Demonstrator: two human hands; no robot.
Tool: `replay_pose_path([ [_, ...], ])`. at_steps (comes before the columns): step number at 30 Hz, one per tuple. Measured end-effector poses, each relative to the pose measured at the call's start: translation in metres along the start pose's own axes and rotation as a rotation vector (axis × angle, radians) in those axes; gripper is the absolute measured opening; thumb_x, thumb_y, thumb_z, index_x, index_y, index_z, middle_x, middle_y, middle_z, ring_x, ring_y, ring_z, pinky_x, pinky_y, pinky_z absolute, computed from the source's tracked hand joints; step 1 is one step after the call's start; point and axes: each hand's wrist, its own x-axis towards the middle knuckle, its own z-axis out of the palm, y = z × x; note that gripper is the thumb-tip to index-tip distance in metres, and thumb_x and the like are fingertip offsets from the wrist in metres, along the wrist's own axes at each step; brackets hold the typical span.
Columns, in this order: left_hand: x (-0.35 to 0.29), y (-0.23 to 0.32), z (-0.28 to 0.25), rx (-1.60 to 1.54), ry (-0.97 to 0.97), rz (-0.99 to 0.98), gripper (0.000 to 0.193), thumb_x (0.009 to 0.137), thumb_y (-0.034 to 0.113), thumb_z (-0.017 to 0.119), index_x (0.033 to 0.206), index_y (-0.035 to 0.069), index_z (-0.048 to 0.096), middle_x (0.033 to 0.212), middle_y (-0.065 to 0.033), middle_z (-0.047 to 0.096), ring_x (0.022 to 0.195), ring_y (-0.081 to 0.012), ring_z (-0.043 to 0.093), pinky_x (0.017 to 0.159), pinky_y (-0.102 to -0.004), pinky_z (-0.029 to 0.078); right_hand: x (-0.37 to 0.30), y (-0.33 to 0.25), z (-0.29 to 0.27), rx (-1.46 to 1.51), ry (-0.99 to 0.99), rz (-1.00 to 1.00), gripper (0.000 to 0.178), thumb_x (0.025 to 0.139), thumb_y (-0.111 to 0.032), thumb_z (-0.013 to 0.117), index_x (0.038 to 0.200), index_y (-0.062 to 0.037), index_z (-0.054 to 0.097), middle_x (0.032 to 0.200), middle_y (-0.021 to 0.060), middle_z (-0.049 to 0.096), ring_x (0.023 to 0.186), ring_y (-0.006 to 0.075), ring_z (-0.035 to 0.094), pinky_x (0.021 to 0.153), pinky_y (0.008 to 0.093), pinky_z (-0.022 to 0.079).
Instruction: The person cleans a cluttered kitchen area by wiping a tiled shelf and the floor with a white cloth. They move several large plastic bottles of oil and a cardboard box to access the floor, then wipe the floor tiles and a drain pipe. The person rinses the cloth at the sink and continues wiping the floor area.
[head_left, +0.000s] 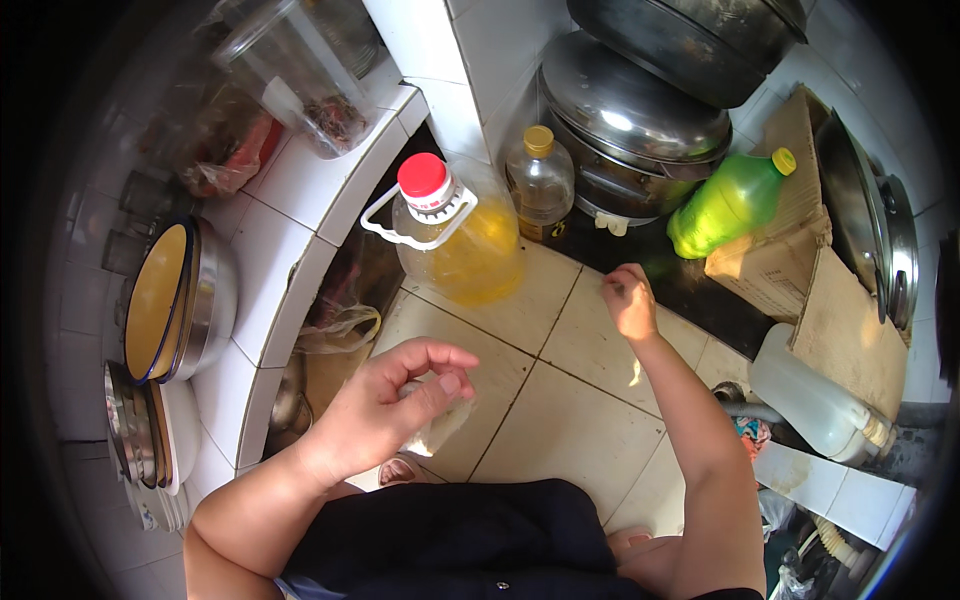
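Observation:
My left hand (385,405) is curled, with the fingers bent over a whitish lump (440,428) that shows below the thumb. What kind of thing the lump is, I cannot make out. Out to the right, over the floor tiles, my right hand (631,302) has its fingers drawn together. Whatever may be between those fingertips is hidden. Below that hand a small pale yellowish scrap (635,373) shows against the tiles; whether it lies there or hangs in the air is unclear. A large oil jug (465,255) with a red cap and white handle stands ahead, between both hands.
Beyond the jug stand a clear bottle (540,185) and stacked metal pots (635,135). A green bottle (730,203) leans by a cardboard box (775,265); a whitish plastic jug (815,390) lies at right. On the left tiled ledge (270,300) are bowls (160,300) and a jar (300,85).

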Motion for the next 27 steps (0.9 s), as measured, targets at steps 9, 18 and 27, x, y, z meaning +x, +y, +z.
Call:
replay_pose_path([
  [9,0.002,-0.003,0.002,-0.068,-0.029,0.006,0.027,0.093,0.019,0.052,0.115,0.003,0.054,0.095,-0.0024,0.059,0.091,-0.0063,0.053,0.080,-0.0219,0.043,0.065,-0.166,-0.017,0.031,0.164,-0.406,0.046,0.085,-0.018,0.058,0.128,-0.0142,0.042,0.125,0.0110,0.048,0.081,0.0310,0.063,0.070,0.0379,0.052],
  [18,-0.004,0.001,0.012,-0.046,-0.090,0.031,0.028,0.093,0.019,0.052,0.117,0.002,0.053,0.096,-0.0042,0.059,0.090,-0.0077,0.054,0.079,-0.0219,0.043,0.100,-0.187,0.001,-0.366,-0.028,-0.133,0.042,0.083,-0.014,0.058,0.123,-0.0098,0.044,0.110,0.0164,0.049,0.086,0.0357,0.060,0.075,0.0445,0.049],
  [27,-0.014,0.000,0.026,-0.059,-0.139,0.112,0.027,0.093,0.017,0.051,0.116,0.001,0.053,0.095,-0.0042,0.058,0.091,-0.0088,0.055,0.082,-0.0234,0.044,0.029,-0.160,-0.046,0.006,0.150,-0.115,0.042,0.081,-0.013,0.063,0.117,-0.0075,0.042,0.113,0.0147,0.051,0.086,0.0334,0.062,0.075,0.0409,0.050],
])
